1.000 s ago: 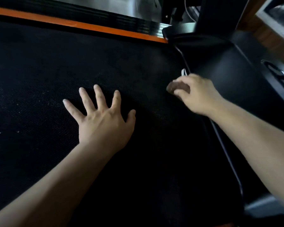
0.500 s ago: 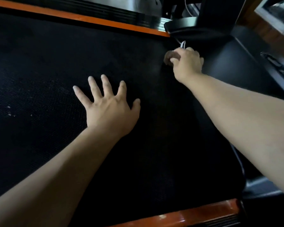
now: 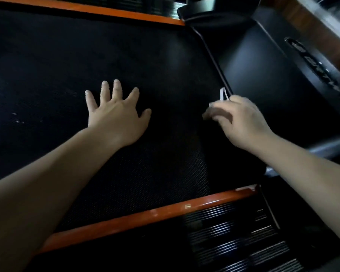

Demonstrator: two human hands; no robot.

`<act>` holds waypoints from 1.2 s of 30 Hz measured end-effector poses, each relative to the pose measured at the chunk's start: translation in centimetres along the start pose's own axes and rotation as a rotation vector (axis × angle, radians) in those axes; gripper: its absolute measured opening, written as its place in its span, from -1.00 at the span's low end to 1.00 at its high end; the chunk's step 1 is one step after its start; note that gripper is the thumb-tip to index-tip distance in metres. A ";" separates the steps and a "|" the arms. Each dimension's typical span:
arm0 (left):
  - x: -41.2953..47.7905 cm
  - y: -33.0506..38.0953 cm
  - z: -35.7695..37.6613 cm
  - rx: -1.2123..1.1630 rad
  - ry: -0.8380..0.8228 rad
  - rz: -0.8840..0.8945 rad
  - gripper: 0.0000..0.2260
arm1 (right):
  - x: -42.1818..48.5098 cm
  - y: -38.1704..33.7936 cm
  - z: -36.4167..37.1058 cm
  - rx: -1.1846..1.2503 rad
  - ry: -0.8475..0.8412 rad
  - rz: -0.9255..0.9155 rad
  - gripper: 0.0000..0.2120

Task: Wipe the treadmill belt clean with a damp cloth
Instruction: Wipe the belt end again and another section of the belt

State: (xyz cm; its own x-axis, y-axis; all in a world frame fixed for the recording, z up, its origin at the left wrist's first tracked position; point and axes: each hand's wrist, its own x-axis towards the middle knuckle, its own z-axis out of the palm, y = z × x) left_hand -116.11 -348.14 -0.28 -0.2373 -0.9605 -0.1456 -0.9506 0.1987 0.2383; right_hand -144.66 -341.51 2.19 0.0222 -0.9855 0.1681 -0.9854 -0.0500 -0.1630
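Treadmill belt [image 3: 67, 55]: black, textured, fills the frame from 9 o'clock to centre. Pale specks [image 3: 16, 117] lie on it at 9 o'clock, near the left edge.

Far orange rail [image 3: 98, 10] runs along the belt's edge from 11 to 12 o'clock. Near orange rail [image 3: 145, 214] crosses at 6 o'clock, with a ribbed black footplate [image 3: 234, 232] beside it toward 5 o'clock.

Left hand [image 3: 116, 116]: just left of centre, palm down flat on the belt. Fingers straight and spread, thumb out toward 3 o'clock, grasping nothing. The forearm comes in from 7 o'clock.

Right hand [image 3: 241, 122]: at 3 o'clock from the left hand, well apart from it and blurred, at the belt's right edge. Its fingers are curled around a cloth [image 3: 207, 114], a small dark wad poking out at the fingertips toward 9 o'clock. It is too blurred to tell colour or dampness, and whether the wad touches the belt cannot be told. A white loop [image 3: 223, 94] sticks up from the grip at 12 o'clock of the knuckles.

Black motor cover [image 3: 273, 75]: smooth, at 2 o'clock, just beyond the right hand. A recessed logo [image 3: 318, 67] on it is unreadable. A wood-toned surface [image 3: 283, 14] shows at 1 o'clock.
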 end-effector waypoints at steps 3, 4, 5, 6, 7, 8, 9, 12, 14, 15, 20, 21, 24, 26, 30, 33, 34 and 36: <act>-2.1 -2.0 0.0 0.008 0.002 0.055 -0.35 | 5.5 0.0 0.6 -0.043 0.030 0.083 -0.75; -2.6 -2.5 0.0 0.018 -0.005 0.051 -0.35 | 6.8 -0.1 0.7 -0.029 0.038 0.122 -0.77; -3.1 -2.9 0.0 0.026 -0.012 0.046 -0.35 | 7.2 -0.2 1.0 -0.014 0.048 0.156 -0.77; -3.4 -3.3 0.1 0.025 -0.011 0.049 -0.34 | 6.8 -0.5 1.2 -0.010 0.058 0.185 -0.75; -3.8 -3.6 0.1 0.015 -0.003 0.056 -0.34 | 5.6 -0.8 1.4 -0.003 0.068 0.195 -0.73; -4.1 -3.8 0.2 0.004 0.007 0.063 -0.34 | 3.9 -1.3 1.3 0.009 0.068 0.182 -0.71; -4.4 -3.9 0.3 -0.005 0.015 0.067 -0.34 | 2.1 -1.7 1.0 0.022 0.061 0.158 -0.69; -5.6 -4.3 0.3 -0.025 0.014 0.076 -0.35 | -3.0 -2.4 -0.7 0.033 0.005 0.143 -0.67; -6.5 -4.7 0.1 -0.053 0.013 0.080 -0.35 | -5.5 -2.7 -2.1 0.028 -0.037 0.169 -0.68; -7.1 -5.0 0.1 -0.059 0.012 0.080 -0.35 | -6.3 -2.8 -2.5 0.019 -0.062 0.188 -0.69; -9.7 -6.5 0.0 -0.083 0.020 0.047 -0.36 | -5.9 -5.4 -1.4 -0.087 -0.044 0.461 -0.78; -10.0 -6.9 0.0 -0.076 0.019 0.026 -0.36 | -5.6 -6.4 -0.9 -0.091 -0.012 0.519 -0.78; -11.0 -8.9 -0.2 -0.072 0.031 -0.047 -0.35 | -5.6 -11.1 0.9 -0.024 0.049 0.485 -0.78; -11.8 -10.3 -0.1 -0.075 0.038 -0.075 -0.34 | -6.5 -14.8 2.4 0.111 0.077 0.283 -0.79; -12.4 -11.1 -0.2 -0.043 0.002 -0.054 -0.32 | -6.6 -14.3 2.6 0.103 -0.019 0.104 -0.60; -12.2 -9.7 -0.2 -0.038 -0.004 -0.110 -0.34 | -4.3 -8.4 1.6 -0.046 0.049 0.349 -0.56; -12.2 -9.2 -0.2 -0.034 -0.007 -0.131 -0.34 | -3.4 -7.6 1.5 -0.037 0.096 0.505 -0.59; -12.4 -8.6 -0.1 -0.040 -0.012 -0.164 -0.32 | -2.7 -10.3 2.2 0.016 0.149 0.581 -0.67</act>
State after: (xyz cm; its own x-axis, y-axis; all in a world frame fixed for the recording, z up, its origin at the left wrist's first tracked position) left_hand -105.00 -337.92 -0.43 -0.0822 -0.9768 -0.1975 -0.9681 0.0312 0.2485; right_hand -134.19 -338.73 1.25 -0.5442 -0.8191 0.1811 -0.8264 0.4863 -0.2837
